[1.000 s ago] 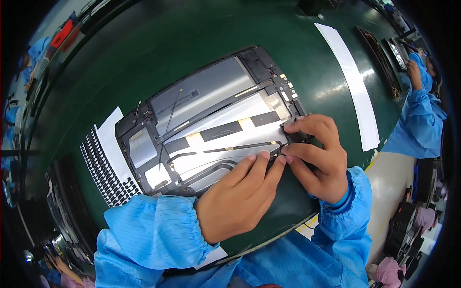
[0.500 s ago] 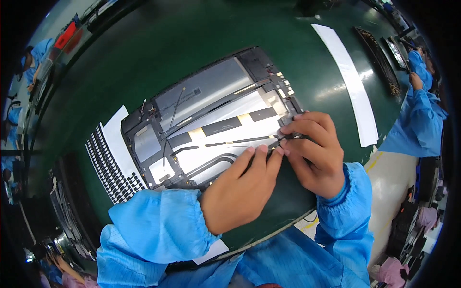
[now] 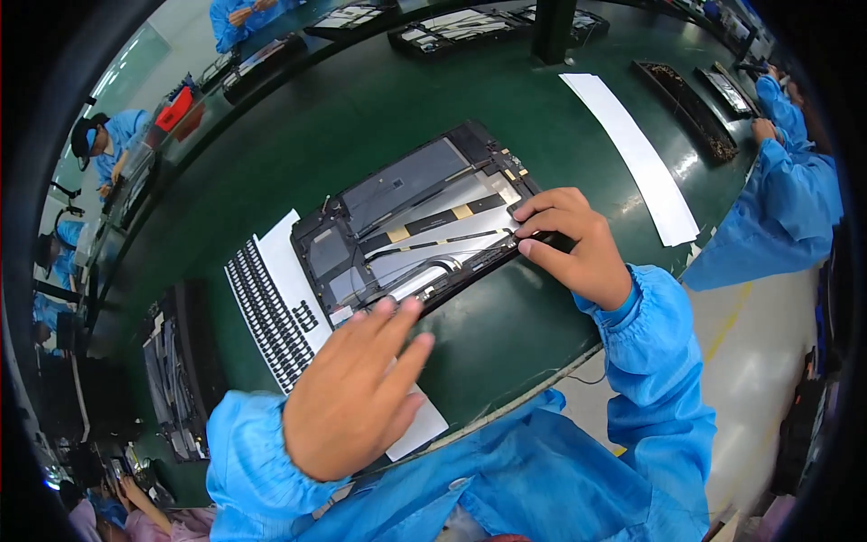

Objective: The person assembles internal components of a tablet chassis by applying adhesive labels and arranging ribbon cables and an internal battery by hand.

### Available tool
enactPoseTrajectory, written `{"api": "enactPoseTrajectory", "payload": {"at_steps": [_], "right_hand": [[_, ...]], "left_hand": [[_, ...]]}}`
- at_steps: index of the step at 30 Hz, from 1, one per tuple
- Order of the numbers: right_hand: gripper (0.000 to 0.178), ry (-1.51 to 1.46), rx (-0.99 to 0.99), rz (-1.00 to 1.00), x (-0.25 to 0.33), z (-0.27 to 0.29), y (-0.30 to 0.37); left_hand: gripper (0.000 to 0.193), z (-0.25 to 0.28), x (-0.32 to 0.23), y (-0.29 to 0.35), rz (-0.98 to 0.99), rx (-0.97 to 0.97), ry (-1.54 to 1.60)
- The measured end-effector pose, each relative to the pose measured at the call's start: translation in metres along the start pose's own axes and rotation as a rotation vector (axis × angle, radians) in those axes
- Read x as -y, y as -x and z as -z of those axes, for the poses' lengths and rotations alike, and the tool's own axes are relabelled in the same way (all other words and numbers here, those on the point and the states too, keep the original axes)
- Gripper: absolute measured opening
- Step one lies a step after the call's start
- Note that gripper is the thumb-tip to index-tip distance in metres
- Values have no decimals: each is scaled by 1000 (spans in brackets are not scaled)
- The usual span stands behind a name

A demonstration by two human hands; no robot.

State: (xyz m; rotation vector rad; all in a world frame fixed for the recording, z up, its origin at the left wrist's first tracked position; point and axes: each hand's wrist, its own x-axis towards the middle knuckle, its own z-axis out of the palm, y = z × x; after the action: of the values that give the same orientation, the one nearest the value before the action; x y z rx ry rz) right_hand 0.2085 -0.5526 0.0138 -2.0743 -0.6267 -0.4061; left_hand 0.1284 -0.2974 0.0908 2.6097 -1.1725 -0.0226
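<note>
While the left hand (image 3: 357, 393) hangs at 7 o'clock from the device, nearest the wearer, its fingers are splayed and grasp nothing; its tips are close to the device's near edge, though I cannot tell whether they touch. At 3 o'clock, the right hand (image 3: 571, 239) has bent fingers and thumb at the right-hand end of the device (image 3: 420, 226); whether they pinch it or only rest there, I cannot tell.

The device lies opened at the centre, flat on the green table (image 3: 506, 343), its long axis tilted toward 2 o'clock. The step in hand seems to be fine finger work at that right end. To do it well, I would steady the frame with the free left hand, press with the pads rather than the nails, and keep off the black lead (image 3: 436, 265).

At 8 o'clock, just beside the device, lies a sheet (image 3: 275, 312) of small black pieces. Farther off, a white strip (image 3: 632, 154) and then a black tray (image 3: 684, 108) lie toward 2 o'clock.
</note>
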Motion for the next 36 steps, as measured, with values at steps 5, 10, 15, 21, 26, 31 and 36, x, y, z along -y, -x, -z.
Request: {"api": "enactPoseTrajectory", "payload": {"at_steps": [5, 10, 15, 21, 26, 31, 36], "right_hand": [[10, 95, -39, 13, 1, -10, -3], [16, -81, -124, -101, -10, -12, 0], [26, 113, -230, -158, -29, -17, -6], [36, -731, -333, -509, 7, -22, -24], [32, -858, -128, -332, 40, -41, -82], [33, -959, 216, -128, 106, -111, -141], [32, -1080, 558, -73, 157, -231, -175]], "left_hand": [[54, -7, 14, 43, 227, -98, -15], [69, -40, 44, 60, 409, -235, -28], [88, -61, 68, 56, 450, -229, 29], [85, -69, 48, 54, 393, -555, 118], [82, -39, 29, 90, 476, -797, 111], [79, -38, 7, 148, 761, -1043, -21], [71, -67, 1, 197, 1093, -1417, -31]]}}
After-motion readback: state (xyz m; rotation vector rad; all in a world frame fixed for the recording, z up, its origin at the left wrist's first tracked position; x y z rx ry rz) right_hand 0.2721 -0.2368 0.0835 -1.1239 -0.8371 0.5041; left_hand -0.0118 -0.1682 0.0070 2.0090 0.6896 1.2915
